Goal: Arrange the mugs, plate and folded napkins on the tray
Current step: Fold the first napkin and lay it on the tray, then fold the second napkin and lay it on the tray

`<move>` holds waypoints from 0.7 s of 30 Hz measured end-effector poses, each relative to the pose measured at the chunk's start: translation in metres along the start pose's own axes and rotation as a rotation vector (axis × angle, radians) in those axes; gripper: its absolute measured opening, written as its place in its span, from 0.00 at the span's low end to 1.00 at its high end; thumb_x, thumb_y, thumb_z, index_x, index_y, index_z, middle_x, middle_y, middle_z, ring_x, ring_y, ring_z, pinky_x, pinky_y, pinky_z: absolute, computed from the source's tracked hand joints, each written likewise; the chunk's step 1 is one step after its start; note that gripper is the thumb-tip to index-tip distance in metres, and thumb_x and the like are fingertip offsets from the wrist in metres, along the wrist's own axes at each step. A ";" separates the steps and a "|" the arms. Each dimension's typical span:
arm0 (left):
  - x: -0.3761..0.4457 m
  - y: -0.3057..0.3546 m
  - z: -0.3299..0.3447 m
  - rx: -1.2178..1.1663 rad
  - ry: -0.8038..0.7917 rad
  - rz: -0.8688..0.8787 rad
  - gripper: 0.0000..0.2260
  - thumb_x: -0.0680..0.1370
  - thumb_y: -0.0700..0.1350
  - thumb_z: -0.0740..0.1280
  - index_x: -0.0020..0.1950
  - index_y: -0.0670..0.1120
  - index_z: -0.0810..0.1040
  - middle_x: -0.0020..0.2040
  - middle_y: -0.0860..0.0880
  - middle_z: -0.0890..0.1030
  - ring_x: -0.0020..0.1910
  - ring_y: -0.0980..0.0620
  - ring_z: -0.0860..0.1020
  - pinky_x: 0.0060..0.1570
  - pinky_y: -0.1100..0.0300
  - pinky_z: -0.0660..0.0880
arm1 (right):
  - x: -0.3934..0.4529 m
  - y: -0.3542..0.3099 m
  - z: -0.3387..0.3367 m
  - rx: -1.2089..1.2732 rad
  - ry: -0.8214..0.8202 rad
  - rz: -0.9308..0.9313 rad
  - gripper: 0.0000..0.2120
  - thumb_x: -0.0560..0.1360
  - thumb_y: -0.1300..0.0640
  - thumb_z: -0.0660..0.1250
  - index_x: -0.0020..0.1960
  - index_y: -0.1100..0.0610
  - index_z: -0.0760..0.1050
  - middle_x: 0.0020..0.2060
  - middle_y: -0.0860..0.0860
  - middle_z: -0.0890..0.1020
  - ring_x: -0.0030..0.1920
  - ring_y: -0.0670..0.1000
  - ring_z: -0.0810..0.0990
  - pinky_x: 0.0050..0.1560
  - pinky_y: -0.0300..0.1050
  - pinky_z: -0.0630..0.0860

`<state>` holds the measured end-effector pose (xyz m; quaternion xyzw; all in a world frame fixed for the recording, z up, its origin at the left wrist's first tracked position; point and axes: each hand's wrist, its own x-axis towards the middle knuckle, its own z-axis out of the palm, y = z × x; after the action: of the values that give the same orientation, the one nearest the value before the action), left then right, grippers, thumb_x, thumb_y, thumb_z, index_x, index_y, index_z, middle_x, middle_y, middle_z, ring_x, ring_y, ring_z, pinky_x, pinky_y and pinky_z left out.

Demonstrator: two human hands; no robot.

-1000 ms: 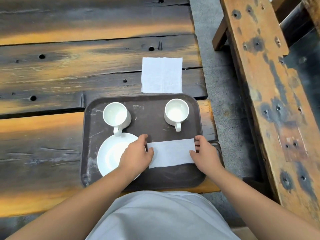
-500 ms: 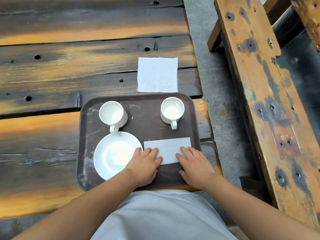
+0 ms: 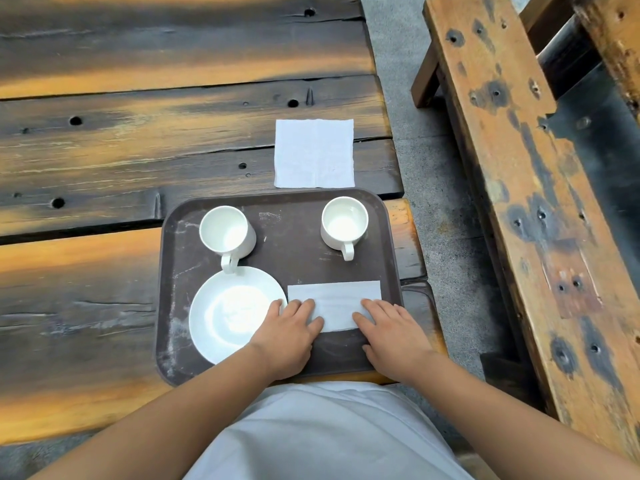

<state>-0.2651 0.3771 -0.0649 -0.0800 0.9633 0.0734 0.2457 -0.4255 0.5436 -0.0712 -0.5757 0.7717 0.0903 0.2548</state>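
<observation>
A dark brown tray (image 3: 294,233) lies at the table's near right corner. Two white mugs stand on its far side, one at the left (image 3: 225,232) and one at the right (image 3: 343,221), handles toward me. A white plate (image 3: 228,311) fills the near left of the tray. A folded white napkin (image 3: 337,299) lies flat at the near right, beside the plate. My left hand (image 3: 289,332) and my right hand (image 3: 391,332) rest flat, fingers spread, on the napkin's near corners. A second napkin (image 3: 314,153), unfolded square, lies on the table beyond the tray.
The wooden table (image 3: 138,140) of dark and orange planks extends left and far. Its right edge drops to a grey floor (image 3: 433,188). A worn wooden bench (image 3: 526,188) runs along the right. My light skirt (image 3: 322,431) is at the near edge.
Both hands slid from the napkin's side edges to its near corners and flattened onto it. The napkin stayed beside the plate.
</observation>
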 end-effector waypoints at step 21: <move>0.006 -0.063 -0.139 -0.284 0.452 -0.099 0.14 0.78 0.51 0.60 0.61 0.50 0.76 0.60 0.53 0.78 0.58 0.48 0.77 0.54 0.52 0.74 | 0.047 -0.013 -0.179 0.238 0.503 -0.020 0.16 0.75 0.46 0.62 0.60 0.50 0.75 0.54 0.47 0.82 0.54 0.52 0.79 0.44 0.48 0.75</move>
<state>-0.3224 0.2895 0.0460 -0.1751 0.9686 0.1761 0.0138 -0.4750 0.4220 0.0601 -0.5536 0.8102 -0.1494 0.1218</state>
